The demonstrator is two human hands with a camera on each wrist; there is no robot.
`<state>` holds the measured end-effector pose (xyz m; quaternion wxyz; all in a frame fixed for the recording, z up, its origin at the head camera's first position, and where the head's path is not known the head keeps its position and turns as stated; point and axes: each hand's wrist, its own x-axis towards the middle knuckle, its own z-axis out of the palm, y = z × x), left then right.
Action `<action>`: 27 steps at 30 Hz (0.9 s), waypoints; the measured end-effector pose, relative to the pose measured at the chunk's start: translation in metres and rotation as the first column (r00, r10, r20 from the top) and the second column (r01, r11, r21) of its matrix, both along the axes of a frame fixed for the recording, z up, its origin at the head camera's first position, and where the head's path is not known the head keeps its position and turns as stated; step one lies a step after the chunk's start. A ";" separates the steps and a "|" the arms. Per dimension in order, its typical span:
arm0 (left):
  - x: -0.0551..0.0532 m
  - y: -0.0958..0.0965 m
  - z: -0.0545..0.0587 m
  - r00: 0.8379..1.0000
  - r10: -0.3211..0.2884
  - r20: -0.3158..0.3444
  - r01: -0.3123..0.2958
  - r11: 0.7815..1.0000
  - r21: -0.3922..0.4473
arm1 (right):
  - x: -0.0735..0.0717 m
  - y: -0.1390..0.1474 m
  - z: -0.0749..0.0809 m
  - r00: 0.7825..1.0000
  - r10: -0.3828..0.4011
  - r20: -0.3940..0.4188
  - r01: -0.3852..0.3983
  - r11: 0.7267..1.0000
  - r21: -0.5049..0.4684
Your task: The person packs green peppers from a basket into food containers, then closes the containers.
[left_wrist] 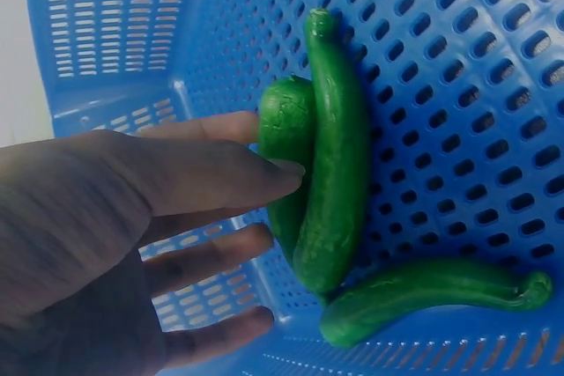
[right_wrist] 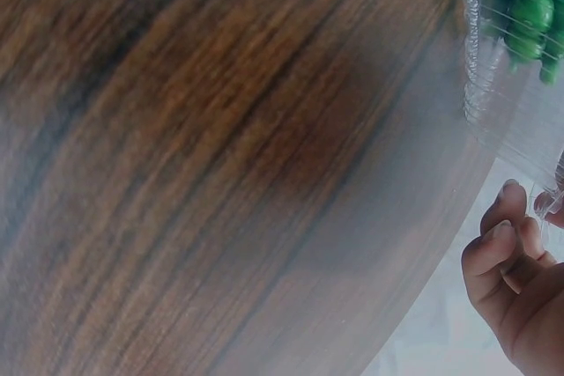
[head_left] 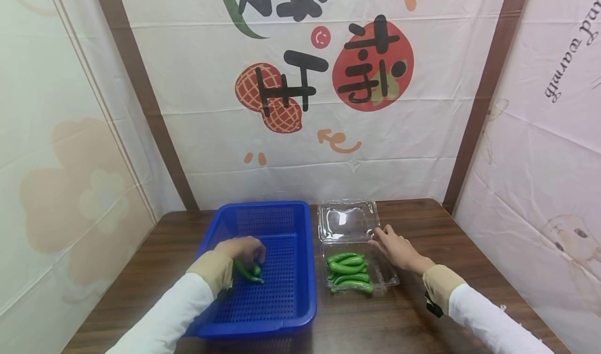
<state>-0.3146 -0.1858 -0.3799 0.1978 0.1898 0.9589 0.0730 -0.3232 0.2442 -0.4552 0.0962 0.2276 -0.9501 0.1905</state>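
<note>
Inside the blue plastic basket point(head_left: 305, 312), my left hand point(head_left: 240, 249) pinches a small green cucumber point(left_wrist: 287, 116) between thumb and index finger. The other fingers spread loosely below it. A second cucumber point(left_wrist: 339, 156) lies right alongside, and a third cucumber point(left_wrist: 432, 292) lies crosswise near them on the basket floor. My right hand point(head_left: 396, 249) grips the edge of a clear plastic box point(head_left: 387, 278), its fingertips at the corner where the lid point(head_left: 347, 226) joins. Several green cucumbers point(head_left: 349, 268) lie stacked in the box, whose lid is folded back.
Both containers stand side by side on a dark wood-grain table point(head_left: 347, 322). A white printed cloth wall point(head_left: 211, 134) rises behind the table's far edge, with more cloth panels at left and right.
</note>
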 end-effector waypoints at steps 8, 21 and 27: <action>-0.002 -0.002 -0.007 0.999 -0.019 -0.040 0.019 1.000 -0.016 | 0.000 0.000 -0.001 1.000 0.014 -0.023 -0.014 1.000 0.001; -0.006 -0.005 -0.013 0.996 -0.008 -0.084 0.008 1.000 -0.006 | 0.001 0.000 -0.001 0.999 0.015 -0.030 -0.015 1.000 -0.005; -0.003 -0.004 -0.014 0.993 -0.010 -0.119 0.008 1.000 -0.024 | -0.001 0.001 -0.002 1.000 0.008 -0.014 -0.008 1.000 -0.006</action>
